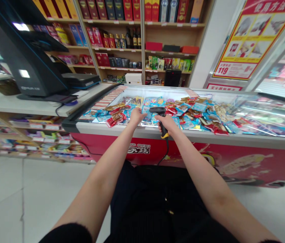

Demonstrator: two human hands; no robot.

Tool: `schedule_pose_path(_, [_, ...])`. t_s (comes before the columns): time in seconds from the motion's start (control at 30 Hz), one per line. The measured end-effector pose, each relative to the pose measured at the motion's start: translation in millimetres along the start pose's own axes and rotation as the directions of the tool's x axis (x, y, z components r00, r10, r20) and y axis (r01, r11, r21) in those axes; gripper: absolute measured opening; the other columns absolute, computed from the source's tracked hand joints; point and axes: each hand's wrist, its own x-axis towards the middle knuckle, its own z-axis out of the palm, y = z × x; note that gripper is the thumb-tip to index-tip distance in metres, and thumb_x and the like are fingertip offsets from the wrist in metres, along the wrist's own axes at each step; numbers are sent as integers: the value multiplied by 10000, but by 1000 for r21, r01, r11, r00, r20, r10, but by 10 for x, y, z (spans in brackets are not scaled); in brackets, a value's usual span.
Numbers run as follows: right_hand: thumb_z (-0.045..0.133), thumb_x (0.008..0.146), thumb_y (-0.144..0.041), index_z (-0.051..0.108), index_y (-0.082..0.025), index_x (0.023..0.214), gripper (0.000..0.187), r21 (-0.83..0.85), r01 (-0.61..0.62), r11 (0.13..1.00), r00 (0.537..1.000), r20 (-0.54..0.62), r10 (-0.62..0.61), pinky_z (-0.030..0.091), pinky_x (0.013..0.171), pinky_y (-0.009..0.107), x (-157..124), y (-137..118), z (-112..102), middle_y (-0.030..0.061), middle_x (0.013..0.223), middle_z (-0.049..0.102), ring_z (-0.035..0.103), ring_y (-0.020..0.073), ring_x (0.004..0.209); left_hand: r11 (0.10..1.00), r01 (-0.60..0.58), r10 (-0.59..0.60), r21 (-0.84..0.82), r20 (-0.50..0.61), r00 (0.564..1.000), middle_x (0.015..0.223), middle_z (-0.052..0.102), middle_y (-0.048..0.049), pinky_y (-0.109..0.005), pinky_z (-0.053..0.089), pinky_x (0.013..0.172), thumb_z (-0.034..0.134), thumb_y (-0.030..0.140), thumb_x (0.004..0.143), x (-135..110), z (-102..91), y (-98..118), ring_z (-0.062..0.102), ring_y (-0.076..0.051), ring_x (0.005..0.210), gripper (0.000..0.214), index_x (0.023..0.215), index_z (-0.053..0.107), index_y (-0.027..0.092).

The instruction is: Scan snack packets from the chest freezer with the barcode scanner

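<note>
Two hands reach over the chest freezer (182, 141): the left hand's (136, 116) fingers pinch a blue snack packet (146, 114), the right hand's (166, 123) fingers close around a barcode scanner (160, 118). Its cord (167, 152) could snag, dragging packets out.

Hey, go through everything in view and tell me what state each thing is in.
Left hand: holding a blue snack packet.
Right hand: gripping a barcode scanner.
Scanner cord: hanging down the front of the chest freezer.
Chest freezer: glass lid covers the right end; left end looks open.
Loose snack packets: heaped inside the freezer.
Wine bottles: upright on a wooden shelf.
</note>
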Motion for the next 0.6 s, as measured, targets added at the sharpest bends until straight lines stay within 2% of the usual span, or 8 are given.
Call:
schedule_pose_path(0.23, [631,901,-249,528,-184,714,224,43,33,999,999,-5,-32,400,343,217,-2,-29,-59,-47,472,514,462,98,343,996,-40,34,-84,-67,997,783,667,-10,-254,445,743,690,246,712,-30,88,104,614,-160,766,130,808,646,169])
schedule_pose_path(0.4, [640,892,-248,536,-178,702,227,61,36,997,999,-15,-35,404,349,212,-58,-89,-49,-43,476,527,474,95,348,994,-26,15,-106,-105,994,862,720,-44,-270,465,787,709,255,710,-36,79,170,655,-189,836,179,861,695,160])
schedule_pose_path(0.6, [637,896,-252,539,-169,671,259,65,38,997,999,-10,-38,411,347,216,-98,-125,-56,-30,482,536,477,94,352,992,3,-15,-123,-96,995,876,735,-60,-268,470,779,724,250,697,-63,86,235,665,-196,845,213,877,710,137])
